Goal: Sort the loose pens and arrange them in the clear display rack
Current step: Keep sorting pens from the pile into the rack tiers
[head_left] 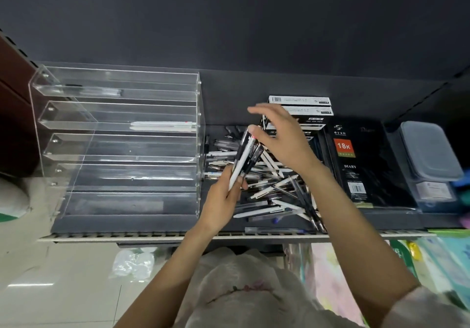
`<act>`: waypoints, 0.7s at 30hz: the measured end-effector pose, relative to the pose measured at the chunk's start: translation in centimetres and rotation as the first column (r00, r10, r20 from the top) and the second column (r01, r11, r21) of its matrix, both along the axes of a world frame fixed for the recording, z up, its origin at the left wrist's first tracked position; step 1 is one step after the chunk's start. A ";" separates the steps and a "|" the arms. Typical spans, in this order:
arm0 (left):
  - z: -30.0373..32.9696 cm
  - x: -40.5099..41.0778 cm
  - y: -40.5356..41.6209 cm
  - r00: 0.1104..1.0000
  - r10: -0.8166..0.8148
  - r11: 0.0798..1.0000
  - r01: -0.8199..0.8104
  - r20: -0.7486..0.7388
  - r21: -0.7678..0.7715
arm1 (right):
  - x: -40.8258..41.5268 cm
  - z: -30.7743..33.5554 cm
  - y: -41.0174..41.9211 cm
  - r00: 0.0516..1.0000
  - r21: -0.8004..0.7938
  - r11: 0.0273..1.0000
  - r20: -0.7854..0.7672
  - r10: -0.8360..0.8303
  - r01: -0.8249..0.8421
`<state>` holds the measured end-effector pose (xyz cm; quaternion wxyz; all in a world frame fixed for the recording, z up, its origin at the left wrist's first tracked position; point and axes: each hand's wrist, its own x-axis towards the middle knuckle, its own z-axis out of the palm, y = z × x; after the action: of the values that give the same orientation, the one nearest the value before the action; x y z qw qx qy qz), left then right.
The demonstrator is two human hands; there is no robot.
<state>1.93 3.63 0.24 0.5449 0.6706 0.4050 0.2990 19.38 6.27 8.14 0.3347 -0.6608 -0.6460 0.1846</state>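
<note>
A black diary (361,159) lies beside stacked pen boxes (302,106).

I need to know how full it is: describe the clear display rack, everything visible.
The clear display rack looks like transparent acrylic, with stepped tiers rising toward the back. It stands upright on the dark shelf, left of the loose pen pile. Dark pens lie in the top tier, white pens in the second; the lower tiers look empty. Neither hand touches it.
</note>
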 end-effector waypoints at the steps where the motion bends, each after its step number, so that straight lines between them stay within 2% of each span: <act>1: 0.1 -0.1 -0.1 1.000 -0.010 1.000 0.010 0.006 -0.017 | 0.0 0.1 0.5 0.998 -0.060 0.997 -0.043 0.050 -0.053; 4: 0.2 -0.3 -0.2 1.000 -0.014 0.997 0.015 0.018 -0.072 | -0.3 0.0 0.8 0.980 -0.177 0.977 -0.180 0.085 -0.117; 11: 1.3 -0.5 -0.6 0.997 0.007 0.974 0.012 0.083 -0.226 | -0.4 -0.8 0.8 0.974 -0.248 0.953 -0.183 0.130 -0.174; 17: 2.0 -0.8 -1.1 0.992 -0.038 0.940 0.076 0.121 -0.332 | -0.3 -0.7 0.2 0.967 -0.314 0.915 -0.055 0.248 -0.253; 21: 2.0 -0.8 -1.2 0.993 -0.057 0.950 0.087 0.105 -0.301 | 0.4 -0.3 0.2 0.969 -0.266 0.940 0.062 0.240 -0.215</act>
<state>1.12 2.44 2.22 0.6712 0.5777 0.3953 0.2440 19.78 6.51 7.83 0.1919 -0.6274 -0.7034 0.2734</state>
